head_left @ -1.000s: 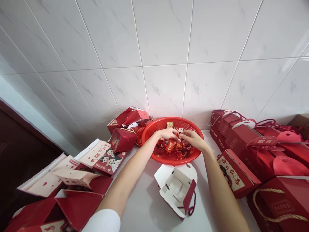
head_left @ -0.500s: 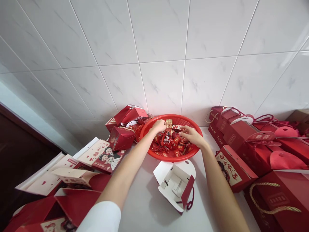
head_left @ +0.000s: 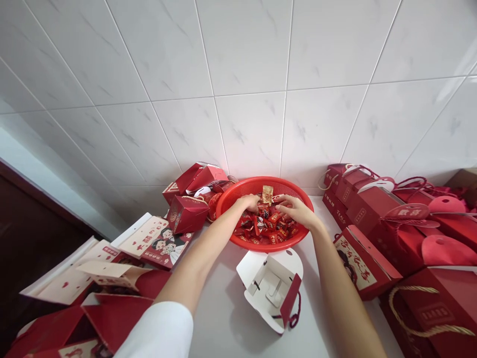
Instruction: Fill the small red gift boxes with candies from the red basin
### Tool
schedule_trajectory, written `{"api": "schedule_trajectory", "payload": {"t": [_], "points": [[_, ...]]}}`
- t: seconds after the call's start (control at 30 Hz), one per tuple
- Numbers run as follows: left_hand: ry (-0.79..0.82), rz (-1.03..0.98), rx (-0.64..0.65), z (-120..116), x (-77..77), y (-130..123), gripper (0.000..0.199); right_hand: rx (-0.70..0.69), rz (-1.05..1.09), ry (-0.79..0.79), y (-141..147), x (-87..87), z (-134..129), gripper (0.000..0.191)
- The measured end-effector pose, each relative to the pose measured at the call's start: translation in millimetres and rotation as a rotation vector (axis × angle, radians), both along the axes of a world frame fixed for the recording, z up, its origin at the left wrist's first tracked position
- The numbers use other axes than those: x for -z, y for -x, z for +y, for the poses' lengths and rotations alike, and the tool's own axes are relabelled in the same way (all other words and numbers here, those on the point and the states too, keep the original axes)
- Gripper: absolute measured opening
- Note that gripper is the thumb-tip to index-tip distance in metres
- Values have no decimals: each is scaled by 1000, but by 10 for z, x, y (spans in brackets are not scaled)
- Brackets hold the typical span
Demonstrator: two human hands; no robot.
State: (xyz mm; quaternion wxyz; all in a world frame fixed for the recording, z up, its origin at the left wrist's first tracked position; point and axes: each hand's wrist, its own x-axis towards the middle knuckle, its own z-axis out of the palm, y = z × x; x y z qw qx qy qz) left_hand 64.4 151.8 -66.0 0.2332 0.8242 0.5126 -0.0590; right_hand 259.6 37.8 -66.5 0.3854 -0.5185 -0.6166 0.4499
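A red plastic basket holds a heap of wrapped candies, mostly red, with one gold packet on top towards the back. Inside its left part, my left hand reaches down into the candies, its fingertips hidden among them. From the right, my right hand hangs over the heap with its fingers apart and slightly bent, close to a red-and-white wrapper. Directly in front of the basket stands an open gift box, white inside, with a dark red cord on its right side.
Red gift boxes with cord handles are stacked along the right. On the left lie several more boxes and cream-and-red printed cartons, some with raised flaps. A tiled wall rises right behind the basket.
My left hand has moved slightly right and lower into the candies. The gold packet has shifted a little to the right. My right hand stays over the right side.
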Motion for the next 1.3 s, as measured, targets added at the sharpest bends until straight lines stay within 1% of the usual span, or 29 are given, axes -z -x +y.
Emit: {"api": "schedule_trajectory", "payload": {"t": [0.13, 0.2, 0.3, 0.37, 0.43, 0.5, 0.6, 0.63, 0.7, 0.8, 0.83, 0.9, 0.97, 1.03, 1.13, 1.3], "points": [[41, -214, -55, -45, -94, 40, 34, 9, -45, -33, 1, -16, -7, 27], [46, -335, -69, -63, -141, 46, 28, 24, -49, -36, 3, -20, -5, 28], [96, -547, -77, -77, -182, 47, 29, 34, -28, -38, 0, -1, 11, 31], [128, -685, -116, -69, -178, 52, 32, 25, -1, -53, -7, 27, 26, 31], [98, -735, -169, -51, -153, 65, 36, 25, 25, -63, -17, 59, 41, 32], [-14, -657, -227, -35, -123, 85, 44, 34, 47, -63, -24, 87, 53, 34], [-223, -429, -307, -31, -96, 107, 61, 45, 67, -62, -29, 109, 67, 36], [-276, -354, -302, -38, -93, 104, 61, 45, 73, -63, -28, 111, 69, 36], [-314, -252, -219, -61, -92, 69, 50, 47, 80, -65, -26, 109, 72, 35], [-248, -193, -50, -116, -80, -51, 34, 51, 83, -79, -23, 99, 70, 34], [-220, -174, -8, -135, -73, -101, 33, 51, 81, -91, -23, 95, 69, 34], [-170, -108, 49, -164, -58, -197, 46, 49, 69, -116, -25, 90, 68, 32], [-118, -16, 77, -179, -54, -271, 63, 34, 51, -125, -29, 92, 71, 30], [-54, 65, 96, -180, -62, -312, 70, 19, 39, -118, -36, 102, 79, 31], [11, 103, 104, -173, -81, -317, 62, 24, 24, -111, -44, 124, 96, 34], [33, 109, 115, -157, -104, -243, 42, 19, 30, -91, -36, 125, 93, 31]]}}
